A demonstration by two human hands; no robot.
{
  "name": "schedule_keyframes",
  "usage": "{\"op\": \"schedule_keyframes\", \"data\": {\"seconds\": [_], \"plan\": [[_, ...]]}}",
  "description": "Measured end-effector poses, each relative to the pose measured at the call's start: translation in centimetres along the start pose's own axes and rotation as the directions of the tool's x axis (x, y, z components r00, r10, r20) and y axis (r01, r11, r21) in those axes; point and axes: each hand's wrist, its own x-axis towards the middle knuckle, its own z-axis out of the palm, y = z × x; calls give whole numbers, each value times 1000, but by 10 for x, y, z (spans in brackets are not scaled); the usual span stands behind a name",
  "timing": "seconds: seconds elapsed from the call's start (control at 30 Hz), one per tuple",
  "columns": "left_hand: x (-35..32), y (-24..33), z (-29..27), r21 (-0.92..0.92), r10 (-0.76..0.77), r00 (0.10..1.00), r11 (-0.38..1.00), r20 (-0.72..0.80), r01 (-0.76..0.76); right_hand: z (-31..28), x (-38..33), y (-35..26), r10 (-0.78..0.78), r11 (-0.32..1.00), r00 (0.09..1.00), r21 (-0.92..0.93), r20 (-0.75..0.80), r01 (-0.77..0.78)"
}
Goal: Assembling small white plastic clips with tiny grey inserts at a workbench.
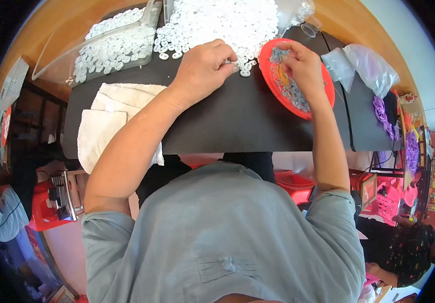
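My left hand [205, 65] is closed in a pinch at the near edge of a big heap of small white oval plastic pieces [222, 22]. Between its fingertips a bit of one white piece seems to show. A few loose white ovals [246, 73] lie right beside its fingers. Over a red oval plate [302, 112] my right hand [302, 65] has thumb and fingers bent together. Small grey-blue parts [294, 95] fill the plate, with something orange-yellow among them. What the right fingertips hold, if anything, is too small to make out.
At the left, a clear plastic bin [142, 61] holds more white ovals. A folded cream towel [104, 121] hangs over the dark table's [217, 116] near edge. Clear plastic bags [371, 65] and a purple bundle [383, 117] lie to the right. Other people sit at both sides.
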Motion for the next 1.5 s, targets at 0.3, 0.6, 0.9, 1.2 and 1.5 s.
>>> {"op": "schedule_keyframes", "data": {"seconds": [0.3, 0.6, 0.9, 1.2, 1.5], "plan": [[-3, 17, -2, -522, -214, 976, 829, 35, 200, 47, -5, -63, 148, 739, 947, 604, 286, -298], [-2, 15, -10, -599, -350, 937, 746, 22, 292, 73, 1, -75, 122, 693, 941, 651, 315, -308], [-4, 11, 1, -383, -115, 983, 922, -144, 52, 80, 2, -65, 114, 614, 940, 720, 322, -322], [9, -4, -30, -863, -523, 848, 383, 91, 329, 68, 4, -63, -154, 811, 976, 584, 155, 35], [3, -13, -19, -907, -452, 832, 105, 322, 408, 82, 1, -59, -340, 908, 936, 227, -88, 351]]}}
